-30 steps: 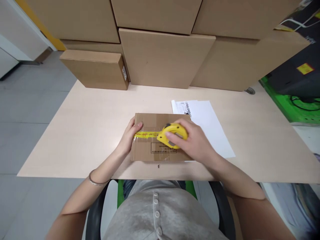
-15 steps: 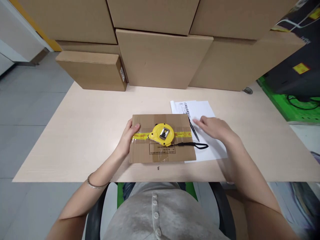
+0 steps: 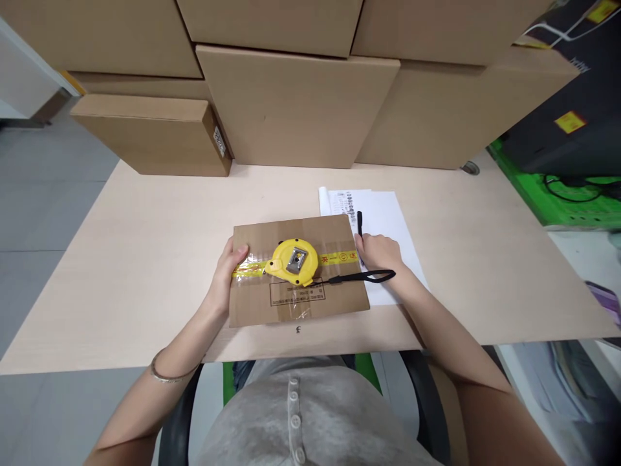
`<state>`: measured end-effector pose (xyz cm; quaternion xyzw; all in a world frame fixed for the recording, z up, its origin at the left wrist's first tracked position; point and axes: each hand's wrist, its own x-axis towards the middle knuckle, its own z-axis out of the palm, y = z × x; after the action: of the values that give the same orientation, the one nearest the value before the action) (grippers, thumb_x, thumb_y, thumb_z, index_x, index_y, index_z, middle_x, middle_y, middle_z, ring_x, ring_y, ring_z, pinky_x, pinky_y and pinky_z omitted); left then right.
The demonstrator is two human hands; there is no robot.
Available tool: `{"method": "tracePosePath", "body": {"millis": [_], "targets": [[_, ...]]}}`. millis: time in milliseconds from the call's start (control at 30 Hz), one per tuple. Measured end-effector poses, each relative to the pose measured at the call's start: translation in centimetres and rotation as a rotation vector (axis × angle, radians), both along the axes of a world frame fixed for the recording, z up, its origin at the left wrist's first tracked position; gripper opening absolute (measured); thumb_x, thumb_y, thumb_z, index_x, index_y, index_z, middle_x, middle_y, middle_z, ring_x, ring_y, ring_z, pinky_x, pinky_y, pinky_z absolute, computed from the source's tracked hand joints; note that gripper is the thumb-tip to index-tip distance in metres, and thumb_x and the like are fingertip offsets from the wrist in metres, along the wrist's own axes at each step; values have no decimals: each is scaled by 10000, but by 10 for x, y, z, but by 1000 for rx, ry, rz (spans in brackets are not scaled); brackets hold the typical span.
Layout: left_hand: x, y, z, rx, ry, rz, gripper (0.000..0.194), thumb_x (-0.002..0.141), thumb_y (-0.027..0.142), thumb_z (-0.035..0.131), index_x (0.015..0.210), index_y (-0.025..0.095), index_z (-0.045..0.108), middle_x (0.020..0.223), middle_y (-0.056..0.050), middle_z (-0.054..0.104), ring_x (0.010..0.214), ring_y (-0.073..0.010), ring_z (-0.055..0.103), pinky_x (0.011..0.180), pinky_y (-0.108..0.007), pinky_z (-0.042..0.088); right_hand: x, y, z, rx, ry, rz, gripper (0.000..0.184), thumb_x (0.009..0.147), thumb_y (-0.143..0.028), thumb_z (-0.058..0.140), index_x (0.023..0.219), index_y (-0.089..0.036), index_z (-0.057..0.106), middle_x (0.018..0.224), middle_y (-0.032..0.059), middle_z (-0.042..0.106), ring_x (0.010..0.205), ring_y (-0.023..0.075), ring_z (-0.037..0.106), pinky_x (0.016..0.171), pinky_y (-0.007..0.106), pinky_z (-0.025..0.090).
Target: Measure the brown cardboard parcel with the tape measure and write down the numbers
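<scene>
My left hand (image 3: 227, 270) grips the left edge of a flat cardboard box (image 3: 301, 307), its thumb on the top face. Yellow printed tape (image 3: 332, 259) runs across that face. A yellow tape measure (image 3: 294, 261) lies on top of the box, its black wrist strap (image 3: 371, 276) stretching past the right edge. At the box's right side, my right hand (image 3: 383, 251) is closed around a black pen (image 3: 359, 222), whose upper end sticks out above the fingers. Under the hand and partly under the box are white paper sheets (image 3: 383, 204) with printed text.
Large cardboard boxes (image 3: 295, 113) are stacked along the back of the table (image 3: 160, 259). A smaller box (image 3: 145, 136) stands at the back left. To the right are a green crate (image 3: 572, 200) and a dark case (image 3: 557, 142). Chair armrests flank my body.
My right hand let go of the tape measure onto the box, moved right, and took hold of the pen from the paper. The box, in my left hand, has shifted left and tilted slightly.
</scene>
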<state>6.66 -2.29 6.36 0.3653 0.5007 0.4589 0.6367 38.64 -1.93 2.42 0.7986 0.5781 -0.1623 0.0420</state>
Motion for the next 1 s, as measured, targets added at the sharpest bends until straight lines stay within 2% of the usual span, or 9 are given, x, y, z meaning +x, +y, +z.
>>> {"method": "tracePosePath", "body": {"millis": [67,167,300,433,533,633,767,867,1000], "targets": [[-1,1,-1,-6,3,5,476,779,515,801,1138,217,706,947,-38,789,951,-303,758,705,-337,583,4,5,-3,51,84,-20,484,1064,-383,404,803,-133,726,974,294,769,1006,423,738,831,461,481],[-2,1,-2,8,17,5,454,773,504,808,1119,226,711,858,-13,759,867,-281,743,744,-349,587,18,11,-5,135,289,-25,518,1051,-502,429,653,-211,589,786,189,724,874,342,717,766,405,477],[-2,0,-3,51,36,-1,437,765,490,808,1098,223,717,848,-16,744,896,-284,734,832,-362,589,39,9,-9,235,658,-49,582,1024,-717,277,736,-260,492,551,12,506,519,195,521,547,329,399],[-2,-1,-4,37,32,-25,482,794,498,784,1178,224,690,1075,-46,779,1088,-321,723,913,-374,581,49,-2,-18,290,956,-93,584,862,-855,496,786,-279,432,544,-64,428,389,122,373,443,291,301],[-4,0,-6,37,34,-46,517,820,509,762,1245,231,666,1211,-56,765,1190,-335,697,960,-382,568,52,-7,-24,345,1101,-121,651,733,-792,720,753,-280,318,574,-92,396,367,90,362,423,266,281],[-7,0,-10,60,71,-59,482,848,518,751,1235,239,676,1252,-58,757,1237,-336,679,992,-381,555,52,-7,-25,376,1183,-138,643,779,-753,691,707,-269,274,554,-95,354,339,66,282,391,255,220],[-9,1,-12,63,94,-76,454,882,521,728,1246,253,683,1279,-51,753,1248,-336,676,990,-380,554,50,-7,-25,346,1204,-132,586,870,-825,512,707,-264,473,542,-11,551,367,126,442,373,277,312],[-7,0,-9,44,88,-64,492,870,533,730,1265,246,673,1271,-57,755,1247,-353,676,1003,-401,553,46,-11,-24,317,1157,-110,524,770,-716,774,723,-245,550,603,26,665,453,146,553,415,274,397],[-3,0,-5,12,87,-41,522,848,535,748,1265,230,670,1234,-67,768,1228,-370,686,980,-416,567,42,-16,-24,295,1079,-79,448,710,-492,906,678,-242,536,503,-55,559,418,97,461,417,237,353]]}}
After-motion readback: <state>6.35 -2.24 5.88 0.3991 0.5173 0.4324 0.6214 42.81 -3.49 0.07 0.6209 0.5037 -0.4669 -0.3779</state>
